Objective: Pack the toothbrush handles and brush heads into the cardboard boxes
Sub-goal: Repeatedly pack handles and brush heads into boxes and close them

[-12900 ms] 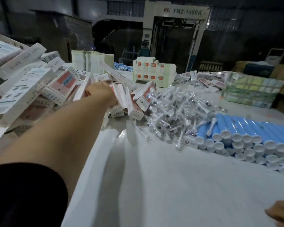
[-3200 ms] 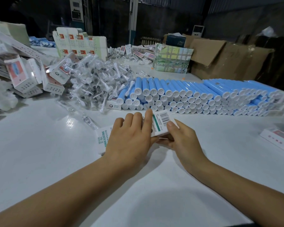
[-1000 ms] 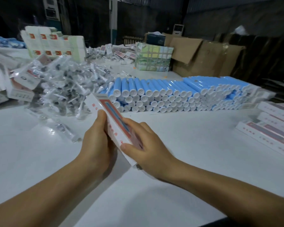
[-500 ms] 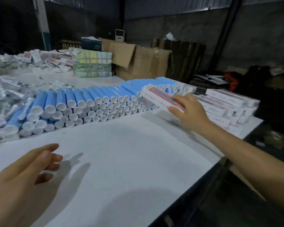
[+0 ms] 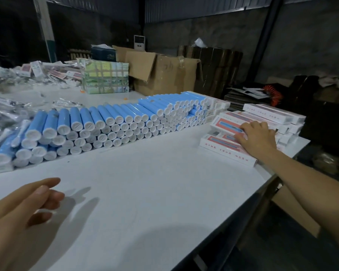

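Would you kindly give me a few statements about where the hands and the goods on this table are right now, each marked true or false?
1. The right hand rests on the packed boxes at the table's right end. True.
2. The left hand holds a blue handle. False: it is empty, fingers relaxed, above the white table.
3. The blue handles lie stacked in rows with their white caps facing the camera. True.
4. The brown carton behind the table is taped shut. False: a flap hangs open.
5. The bagged brush heads lie right of the handles. False: they lie to the left.
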The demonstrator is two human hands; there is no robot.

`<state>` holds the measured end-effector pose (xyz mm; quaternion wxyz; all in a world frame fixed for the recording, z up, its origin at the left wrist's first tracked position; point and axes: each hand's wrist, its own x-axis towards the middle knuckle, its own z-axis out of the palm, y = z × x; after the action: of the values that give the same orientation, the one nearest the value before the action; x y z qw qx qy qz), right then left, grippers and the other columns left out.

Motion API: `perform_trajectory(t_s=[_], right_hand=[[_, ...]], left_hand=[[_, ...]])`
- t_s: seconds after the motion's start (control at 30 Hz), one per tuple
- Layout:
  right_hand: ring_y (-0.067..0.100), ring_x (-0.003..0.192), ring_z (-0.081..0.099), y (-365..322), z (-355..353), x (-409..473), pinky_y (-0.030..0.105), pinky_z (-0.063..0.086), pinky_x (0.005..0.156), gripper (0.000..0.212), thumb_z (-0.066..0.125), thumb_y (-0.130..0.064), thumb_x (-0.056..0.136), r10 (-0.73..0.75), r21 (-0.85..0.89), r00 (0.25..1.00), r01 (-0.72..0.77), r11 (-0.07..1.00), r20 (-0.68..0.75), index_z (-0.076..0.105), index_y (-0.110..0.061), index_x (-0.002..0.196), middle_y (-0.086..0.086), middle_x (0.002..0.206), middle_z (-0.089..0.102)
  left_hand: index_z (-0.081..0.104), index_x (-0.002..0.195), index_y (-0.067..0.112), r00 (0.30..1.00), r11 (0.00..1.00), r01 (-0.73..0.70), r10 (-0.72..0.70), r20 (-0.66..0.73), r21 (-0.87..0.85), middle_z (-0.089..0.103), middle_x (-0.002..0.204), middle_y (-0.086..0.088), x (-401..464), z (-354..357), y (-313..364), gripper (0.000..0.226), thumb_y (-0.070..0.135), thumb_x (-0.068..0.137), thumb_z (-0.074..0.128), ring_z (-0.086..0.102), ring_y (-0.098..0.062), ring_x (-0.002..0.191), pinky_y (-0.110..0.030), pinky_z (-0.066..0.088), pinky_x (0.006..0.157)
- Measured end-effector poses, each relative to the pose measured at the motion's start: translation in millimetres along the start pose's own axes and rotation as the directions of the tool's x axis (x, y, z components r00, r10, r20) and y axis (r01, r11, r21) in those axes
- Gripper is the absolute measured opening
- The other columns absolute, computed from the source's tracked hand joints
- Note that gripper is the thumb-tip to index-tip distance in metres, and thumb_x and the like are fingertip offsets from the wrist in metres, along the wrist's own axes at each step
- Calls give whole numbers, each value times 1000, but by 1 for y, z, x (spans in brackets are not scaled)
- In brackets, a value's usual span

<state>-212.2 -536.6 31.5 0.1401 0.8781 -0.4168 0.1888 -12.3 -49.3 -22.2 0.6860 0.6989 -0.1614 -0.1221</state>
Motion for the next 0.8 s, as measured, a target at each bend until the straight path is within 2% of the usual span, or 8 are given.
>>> perform_trajectory(t_s=[0.07, 0.2, 0.27, 0.37, 0.5, 0.6, 0.7, 0.8], right_hand=[[29, 115, 41, -5, -3, 0, 45, 35, 97, 45, 42, -49, 95, 21, -21, 999, -20, 1000, 34, 47, -22, 130, 10, 130, 49], [35, 115, 40, -25, -18, -3, 48, 34, 96, 39, 48, -40, 94, 36, 48, 996, -32, 998, -86, 59, -17, 124, 15, 129, 49], [40, 111, 42, -51, -30, -6, 49, 35, 94, 34, 49, -29, 93, 14, 232, 985, 26, 972, -170, 66, -9, 114, 20, 124, 53], [42, 100, 52, -114, -54, -20, 43, 39, 86, 40, 42, -29, 85, -111, 446, 963, 213, 869, -244, 71, -2, 95, 23, 107, 64], [30, 83, 60, -212, -82, -72, 34, 40, 75, 10, 63, -6, 87, -342, 637, 859, 513, 576, -382, 72, -3, 84, 8, 82, 67], [18, 78, 57, -273, -89, -117, 30, 41, 72, 11, 66, -3, 84, -558, 679, 738, 632, 374, -380, 72, -11, 81, -6, 77, 65], [19, 78, 56, -309, -81, -146, 31, 41, 70, 11, 65, -8, 84, -709, 655, 626, 690, 308, -326, 72, -14, 81, -2, 80, 68], [20, 78, 52, -319, -69, -154, 29, 37, 66, 11, 66, -5, 81, -790, 670, 559, 690, 275, -252, 69, -15, 78, -3, 77, 60]], left_hand=[[65, 106, 17, 1000, 999, 4, -5, -21, -35, 65, 87, -10, -4, 2, 5, 24, 24, 99, 42, 57, -20, 80, -11, 49, 50], [73, 94, 21, 993, 994, -108, 107, -41, -16, 72, 83, -1, -30, 8, 17, 19, 22, 93, 54, 62, -19, 82, -34, 48, 78], [74, 90, 21, 991, 992, -122, 123, -43, 20, 72, 78, 3, -33, 11, 18, 18, 16, 93, 56, 63, -11, 76, -27, 47, 75], [73, 82, 19, 992, 991, -117, 120, -44, 60, 69, 67, 6, -30, 12, 16, 19, 10, 91, 58, 59, 2, 61, -13, 44, 62], [71, 70, 20, 994, 992, -111, 111, 11, 63, 66, 60, 11, -29, 13, 13, 27, 7, 90, 58, 56, 4, 56, -9, 40, 56], [72, 62, 22, 998, 998, -58, 56, 34, 37, 64, 59, 9, -29, 14, 13, 33, 7, 88, 58, 56, -3, 59, -14, 41, 60], [71, 61, 20, 999, 998, -21, 24, 42, -55, 62, 61, 3, -30, 18, 14, 18, 17, 75, 61, 55, -14, 66, -27, 45, 67], [62, 71, 10, 992, 990, -111, 106, 61, 91, 61, 71, -4, -33, 16, 14, 26, 35, 75, 59, 57, -23, 74, -45, 52, 75]])
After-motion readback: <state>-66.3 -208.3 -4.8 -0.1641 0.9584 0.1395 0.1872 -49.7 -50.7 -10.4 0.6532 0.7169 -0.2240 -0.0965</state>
